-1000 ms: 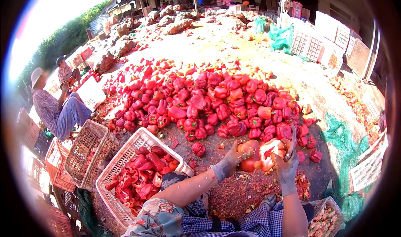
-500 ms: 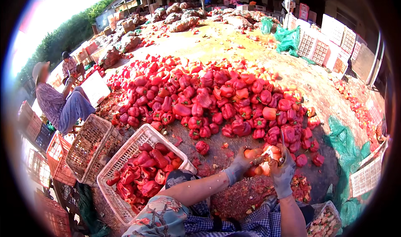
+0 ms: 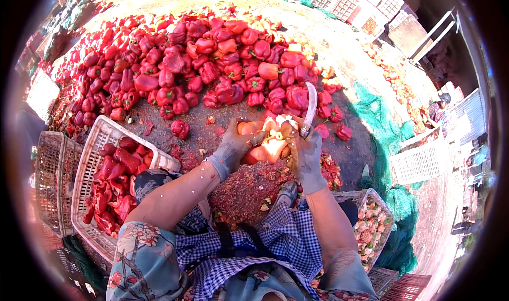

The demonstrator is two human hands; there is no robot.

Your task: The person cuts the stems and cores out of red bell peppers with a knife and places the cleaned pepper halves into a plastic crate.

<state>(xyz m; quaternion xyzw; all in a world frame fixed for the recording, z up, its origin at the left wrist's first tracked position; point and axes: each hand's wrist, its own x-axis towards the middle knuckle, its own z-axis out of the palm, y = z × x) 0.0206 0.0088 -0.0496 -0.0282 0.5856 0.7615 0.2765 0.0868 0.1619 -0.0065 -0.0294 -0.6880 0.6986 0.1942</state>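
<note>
Both of my hands wear greyish work gloves and meet low in front of me, over a heap of red scraps and seeds (image 3: 249, 189). My left hand (image 3: 233, 147) is closed around a bell pepper (image 3: 273, 146), orange-red outside and cut open, its pale inside showing. A knife (image 3: 311, 107) with a curved blade sticks up from my right hand (image 3: 306, 158), its handle in my fist. The fingertips of that hand meet the pepper's right side. Beyond my hands lies a big pile of whole red bell peppers (image 3: 212, 62).
A white crate (image 3: 85, 187) of opened red peppers stands at my left, with brown crates (image 3: 50, 179) beside it. At my right sits a crate (image 3: 386, 212) of pale cores and scraps. Green netting (image 3: 379, 115) and another white crate (image 3: 419, 163) lie farther right.
The view has turned rightward and down, so the scene sits farther left. In my hands the pepper now shows its pale inside, and the knife's curved blade stands out more fully.
</note>
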